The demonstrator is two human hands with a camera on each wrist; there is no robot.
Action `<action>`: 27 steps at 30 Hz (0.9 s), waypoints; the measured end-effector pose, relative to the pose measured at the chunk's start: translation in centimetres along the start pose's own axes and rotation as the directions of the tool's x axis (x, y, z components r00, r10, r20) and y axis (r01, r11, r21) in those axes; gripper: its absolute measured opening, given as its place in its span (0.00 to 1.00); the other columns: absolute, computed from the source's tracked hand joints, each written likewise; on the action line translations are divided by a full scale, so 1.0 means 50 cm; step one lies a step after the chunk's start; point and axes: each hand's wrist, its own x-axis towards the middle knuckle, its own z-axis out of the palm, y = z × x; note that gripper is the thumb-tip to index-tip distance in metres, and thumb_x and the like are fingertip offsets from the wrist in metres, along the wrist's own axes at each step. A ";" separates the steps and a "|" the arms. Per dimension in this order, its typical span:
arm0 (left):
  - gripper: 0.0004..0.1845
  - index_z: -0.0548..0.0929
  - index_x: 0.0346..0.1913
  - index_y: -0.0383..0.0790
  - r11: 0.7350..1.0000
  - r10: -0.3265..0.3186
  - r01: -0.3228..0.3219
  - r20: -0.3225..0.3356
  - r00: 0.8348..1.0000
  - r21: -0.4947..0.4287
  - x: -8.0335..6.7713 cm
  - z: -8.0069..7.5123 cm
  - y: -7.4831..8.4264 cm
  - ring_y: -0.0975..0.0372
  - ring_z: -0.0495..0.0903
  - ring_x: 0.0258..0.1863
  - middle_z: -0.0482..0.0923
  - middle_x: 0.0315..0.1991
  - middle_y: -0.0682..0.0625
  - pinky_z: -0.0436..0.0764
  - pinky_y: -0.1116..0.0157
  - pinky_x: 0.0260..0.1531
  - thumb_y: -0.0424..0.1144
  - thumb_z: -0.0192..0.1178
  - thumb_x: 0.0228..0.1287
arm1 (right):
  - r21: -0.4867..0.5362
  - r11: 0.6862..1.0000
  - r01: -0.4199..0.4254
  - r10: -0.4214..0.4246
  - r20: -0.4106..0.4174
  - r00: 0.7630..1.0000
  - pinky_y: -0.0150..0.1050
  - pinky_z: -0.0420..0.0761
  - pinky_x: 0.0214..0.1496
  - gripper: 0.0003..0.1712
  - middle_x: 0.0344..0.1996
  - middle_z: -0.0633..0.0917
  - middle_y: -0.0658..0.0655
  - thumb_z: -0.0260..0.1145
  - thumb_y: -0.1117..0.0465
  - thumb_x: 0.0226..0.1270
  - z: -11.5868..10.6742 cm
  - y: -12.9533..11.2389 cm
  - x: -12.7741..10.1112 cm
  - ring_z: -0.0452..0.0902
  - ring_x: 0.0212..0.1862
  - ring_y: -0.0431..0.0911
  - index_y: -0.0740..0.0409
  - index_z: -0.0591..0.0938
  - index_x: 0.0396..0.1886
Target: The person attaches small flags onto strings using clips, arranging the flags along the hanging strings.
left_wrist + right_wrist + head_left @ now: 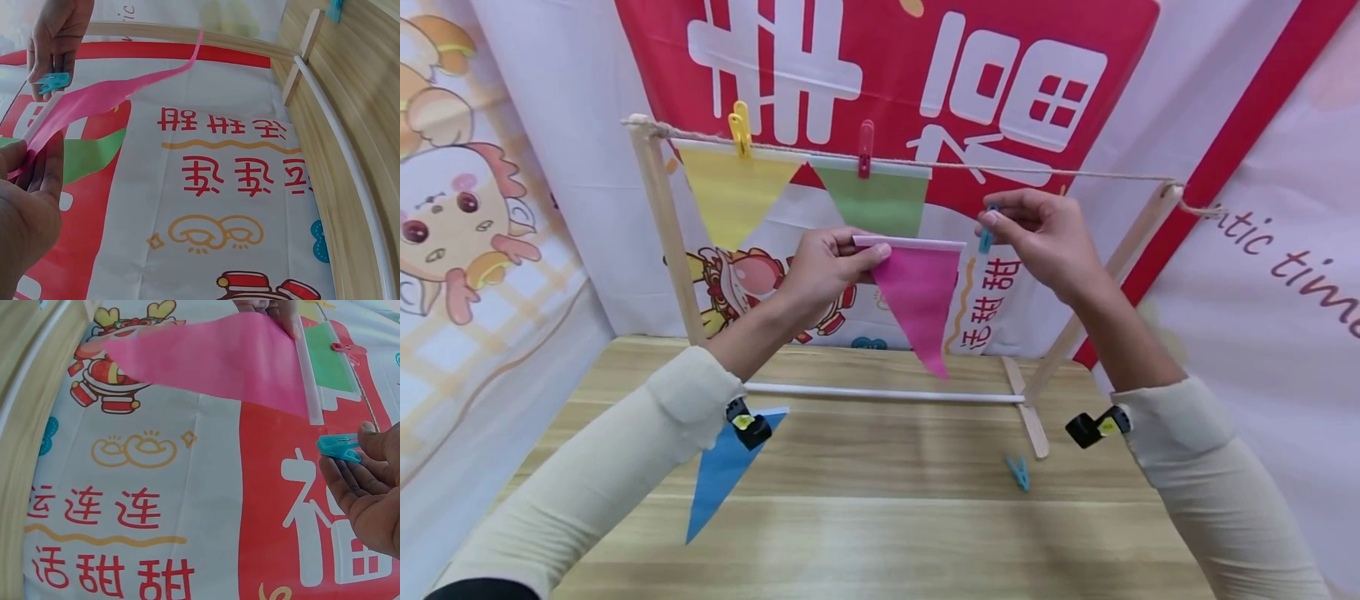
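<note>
Head view shows yellow flag (730,196) and green flag (880,200) already pegged on the string (1037,172), my left hand (823,271) pinching the pink flag (917,292) just below it, right hand (1045,237) pinching what looks like a teal clip (986,240), while the blue flag (722,475) and spare clip (1018,472) wait on the table (887,533).

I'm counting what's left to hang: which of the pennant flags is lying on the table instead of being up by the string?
The blue flag, flat on the wooden table. Yellow and green are clipped up; the left hand holds the pink flag.
</note>
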 end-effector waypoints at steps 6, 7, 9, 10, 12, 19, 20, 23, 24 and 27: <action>0.18 0.90 0.66 0.35 0.999 0.015 -0.015 -0.002 1.000 -0.033 0.008 0.006 0.000 0.57 0.96 0.46 0.94 0.56 0.40 0.95 0.62 0.56 0.38 0.71 0.81 | 0.028 0.998 0.049 -0.049 0.002 0.999 0.24 0.90 0.56 0.26 0.60 0.94 0.60 0.75 0.50 0.82 -0.009 -0.014 0.009 0.94 0.53 0.37 0.55 0.87 0.72; 0.18 0.90 0.66 0.35 0.999 0.016 -0.016 -0.003 1.000 -0.037 0.010 0.008 0.000 0.57 0.96 0.46 0.94 0.56 0.40 0.95 0.62 0.55 0.38 0.71 0.81 | 0.028 0.998 0.054 -0.054 0.001 0.999 0.24 0.90 0.56 0.26 0.59 0.94 0.59 0.75 0.50 0.82 -0.010 -0.017 0.009 0.94 0.52 0.37 0.55 0.87 0.72; 0.17 0.90 0.65 0.34 0.999 0.019 -0.019 -0.008 1.000 -0.045 0.014 0.012 -0.001 0.58 0.96 0.45 0.94 0.55 0.40 0.95 0.62 0.54 0.38 0.71 0.81 | 0.021 0.998 0.064 -0.063 -0.004 0.998 0.25 0.90 0.56 0.26 0.59 0.94 0.59 0.75 0.49 0.81 -0.011 -0.021 0.010 0.93 0.53 0.37 0.54 0.88 0.72; 0.17 0.90 0.65 0.34 0.998 0.020 -0.020 -0.013 1.000 -0.051 0.016 0.014 -0.001 0.58 0.96 0.44 0.94 0.54 0.40 0.95 0.62 0.54 0.38 0.71 0.81 | 0.019 0.998 0.066 -0.066 -0.007 0.998 0.24 0.90 0.57 0.26 0.59 0.94 0.59 0.75 0.49 0.81 -0.011 -0.024 0.010 0.93 0.53 0.37 0.53 0.88 0.72; 0.17 0.90 0.64 0.34 0.998 0.018 -0.019 -0.024 1.000 -0.060 0.019 0.018 -0.002 0.59 0.96 0.44 0.95 0.54 0.41 0.95 0.63 0.53 0.38 0.72 0.80 | 0.011 0.997 0.072 -0.072 -0.018 0.997 0.26 0.90 0.58 0.27 0.59 0.94 0.57 0.76 0.48 0.81 -0.011 -0.028 0.011 0.93 0.55 0.39 0.51 0.88 0.72; 0.17 0.90 0.64 0.33 0.998 0.015 -0.019 -0.058 0.998 -0.065 0.027 0.023 0.003 0.59 0.96 0.44 0.95 0.54 0.39 0.95 0.63 0.54 0.38 0.72 0.80 | 0.001 0.994 0.108 -0.108 -0.069 0.992 0.30 0.91 0.61 0.26 0.60 0.94 0.55 0.76 0.48 0.80 -0.017 -0.039 0.014 0.94 0.59 0.42 0.50 0.89 0.72; 0.17 0.90 0.64 0.33 0.998 0.015 -0.019 -0.061 0.998 -0.063 0.029 0.023 0.004 0.60 0.96 0.44 0.94 0.55 0.39 0.95 0.63 0.54 0.38 0.72 0.80 | 0.000 0.994 0.109 -0.108 -0.076 0.991 0.31 0.91 0.62 0.27 0.60 0.94 0.55 0.76 0.48 0.80 -0.019 -0.040 0.014 0.93 0.59 0.42 0.50 0.89 0.72; 0.18 0.90 0.64 0.32 0.998 0.014 -0.017 -0.065 0.998 -0.058 0.033 0.024 0.009 0.60 0.96 0.44 0.94 0.55 0.38 0.95 0.63 0.54 0.38 0.72 0.80 | -0.004 0.995 0.100 -0.099 -0.098 0.990 0.33 0.92 0.63 0.27 0.62 0.94 0.54 0.77 0.47 0.79 -0.027 -0.046 0.014 0.93 0.60 0.42 0.49 0.89 0.71; 0.18 0.90 0.64 0.32 0.998 0.012 -0.016 -0.067 0.998 -0.057 0.034 0.024 0.011 0.60 0.96 0.44 0.94 0.55 0.38 0.95 0.62 0.55 0.38 0.72 0.80 | -0.001 0.996 0.094 -0.094 -0.103 0.990 0.34 0.92 0.64 0.27 0.63 0.93 0.53 0.77 0.47 0.79 -0.029 -0.049 0.014 0.92 0.60 0.43 0.49 0.89 0.71; 0.16 0.91 0.63 0.33 0.998 0.005 -0.009 -0.068 0.998 -0.054 0.037 0.028 0.018 0.60 0.96 0.44 0.94 0.54 0.39 0.95 0.62 0.55 0.38 0.72 0.80 | 0.000 0.997 0.083 -0.082 -0.110 0.991 0.37 0.92 0.66 0.28 0.64 0.93 0.53 0.77 0.46 0.78 -0.037 -0.056 0.015 0.92 0.62 0.44 0.48 0.89 0.72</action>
